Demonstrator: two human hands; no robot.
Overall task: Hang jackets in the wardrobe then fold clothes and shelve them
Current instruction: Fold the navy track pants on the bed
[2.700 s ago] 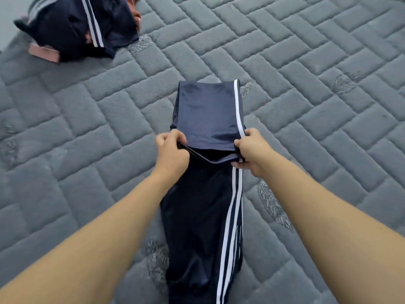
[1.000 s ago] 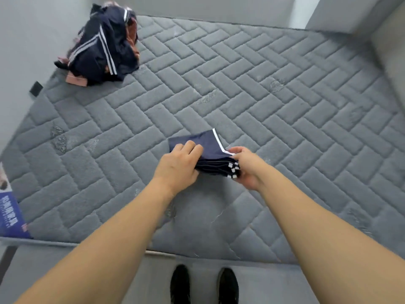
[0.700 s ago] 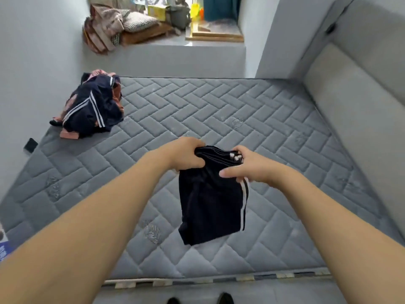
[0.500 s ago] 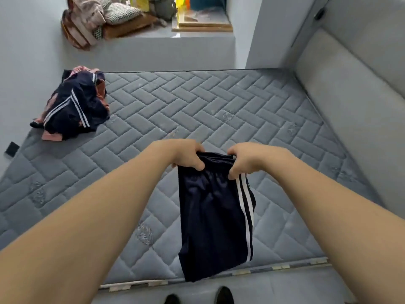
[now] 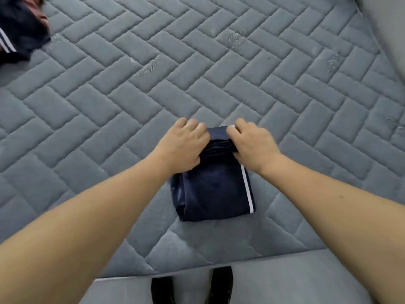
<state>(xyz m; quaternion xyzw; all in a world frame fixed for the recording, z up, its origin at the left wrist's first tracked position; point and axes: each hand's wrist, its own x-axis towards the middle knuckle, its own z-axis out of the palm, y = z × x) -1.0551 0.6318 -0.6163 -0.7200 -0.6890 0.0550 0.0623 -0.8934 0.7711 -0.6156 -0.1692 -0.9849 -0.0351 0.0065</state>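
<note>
Folded trousers (image 5: 215,191) — smooth, faintly shiny navy cloth, mattress (image 5: 197,69) — matt grey quilted fabric

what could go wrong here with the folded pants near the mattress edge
1. The folded navy pants lie close to the mattress near edge; a tug toward the body could drag them off.
2. The left hand and right hand grip only the far end, so lifting may let the slippery layers unfold.

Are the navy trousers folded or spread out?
Folded: the navy trousers form a compact packet on the mattress; left hand and right hand grip its stacked far edge.
</note>
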